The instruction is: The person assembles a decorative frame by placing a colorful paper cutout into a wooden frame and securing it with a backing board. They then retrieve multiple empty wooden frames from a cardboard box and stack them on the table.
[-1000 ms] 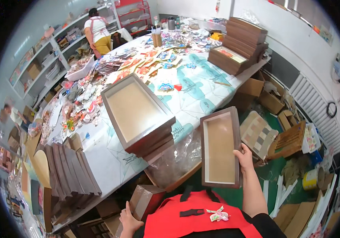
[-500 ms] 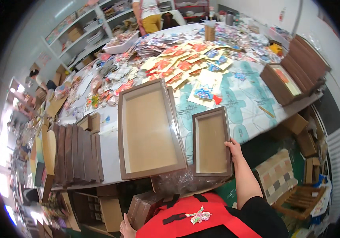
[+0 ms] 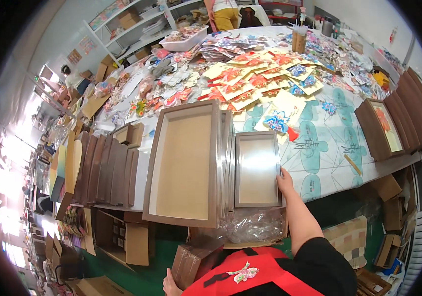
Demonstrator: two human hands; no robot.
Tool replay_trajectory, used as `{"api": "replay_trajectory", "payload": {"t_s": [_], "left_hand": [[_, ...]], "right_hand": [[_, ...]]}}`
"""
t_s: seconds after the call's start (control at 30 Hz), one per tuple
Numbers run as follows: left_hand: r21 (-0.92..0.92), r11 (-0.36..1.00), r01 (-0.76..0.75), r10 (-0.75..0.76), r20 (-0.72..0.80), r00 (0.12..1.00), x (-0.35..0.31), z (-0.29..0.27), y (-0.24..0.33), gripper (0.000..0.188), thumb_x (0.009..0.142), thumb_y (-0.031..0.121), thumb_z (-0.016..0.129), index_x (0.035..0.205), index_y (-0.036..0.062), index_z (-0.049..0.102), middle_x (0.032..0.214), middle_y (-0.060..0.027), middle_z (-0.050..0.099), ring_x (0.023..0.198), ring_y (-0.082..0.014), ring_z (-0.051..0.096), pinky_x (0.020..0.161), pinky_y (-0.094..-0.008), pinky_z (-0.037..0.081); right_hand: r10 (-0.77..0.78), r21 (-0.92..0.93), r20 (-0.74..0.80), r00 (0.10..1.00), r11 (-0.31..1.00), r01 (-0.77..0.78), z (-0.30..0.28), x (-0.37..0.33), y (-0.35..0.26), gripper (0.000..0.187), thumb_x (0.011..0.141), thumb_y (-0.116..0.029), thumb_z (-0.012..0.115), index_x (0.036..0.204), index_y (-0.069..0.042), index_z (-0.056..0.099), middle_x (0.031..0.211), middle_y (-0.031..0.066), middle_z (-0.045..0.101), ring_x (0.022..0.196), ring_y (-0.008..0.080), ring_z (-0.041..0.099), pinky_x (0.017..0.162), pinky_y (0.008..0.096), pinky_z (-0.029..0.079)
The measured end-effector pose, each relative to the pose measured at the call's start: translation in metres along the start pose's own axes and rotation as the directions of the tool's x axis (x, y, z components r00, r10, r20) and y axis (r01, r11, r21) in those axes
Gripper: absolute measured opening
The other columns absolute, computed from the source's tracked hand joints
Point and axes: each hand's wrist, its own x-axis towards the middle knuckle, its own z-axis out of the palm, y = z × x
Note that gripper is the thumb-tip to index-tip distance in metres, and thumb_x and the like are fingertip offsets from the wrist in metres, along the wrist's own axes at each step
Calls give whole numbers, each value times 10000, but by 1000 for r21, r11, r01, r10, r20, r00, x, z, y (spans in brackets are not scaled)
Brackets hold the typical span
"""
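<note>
My right hand (image 3: 286,183) grips the right edge of a small brown shadow-box frame (image 3: 258,185) with a beige backing; a bright reflection crosses its front. The small frame stands at the table's near edge, close beside a stack of large brown frames (image 3: 181,163). Low at the front, my left hand (image 3: 171,285) holds a brown block (image 3: 196,261) that looks like stacked frames against the red apron (image 3: 250,276). Only part of that hand shows.
Yellow cards with red and blue flower ornaments (image 3: 255,81) cover the table's middle. Brown frames stand in rows at left (image 3: 105,170) and right (image 3: 410,113). Under the near edge sits a box with clear plastic (image 3: 255,224). Another person (image 3: 225,15) stands at the far side.
The view has turned, moving the scene rightward in it. My right hand has brought the small frame leftward, closer to the large stack. My left hand still holds the brown block.
</note>
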Motion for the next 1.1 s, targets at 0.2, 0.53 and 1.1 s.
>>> {"api": "replay_trajectory", "payload": {"t_s": [0.2, 0.53, 1.1], "left_hand": [[-188, 982, -29, 57, 143, 988, 15, -14, 65, 1183, 449, 405, 796, 1421, 90, 199, 1175, -189, 431, 1084, -369, 421, 896, -483, 335], [-461, 731, -504, 648, 237, 723, 50, -13, 181, 1145, 454, 245, 777, 1411, 75, 172, 1194, -207, 405, 1121, -366, 391, 949, -478, 301], [-867, 497, 15, 446, 271, 853, 162, 36, 375, 872, 757, 242, 666, 1419, -6, 155, 1384, -233, 336, 1287, -293, 340, 1039, -350, 293]], "right_hand": [[-134, 264, 442, 887, 964, 14, -55, -148, -32, 242, 737, -28, 555, 974, -31, 605, 876, 111, 620, 754, 207, 601, 688, 305, 487], [192, 6, 938, 287, 821, -571, -134, -275, -111, 787, 682, -51, 749, 1358, -61, 345, 1278, 125, 486, 1182, 241, 460, 1015, 360, 349], [190, 666, 744, 640, -144, -732, -192, -64, -77, 542, 695, -302, 623, 1143, -19, 509, 997, 157, 612, 866, 281, 617, 743, 395, 526]]}}
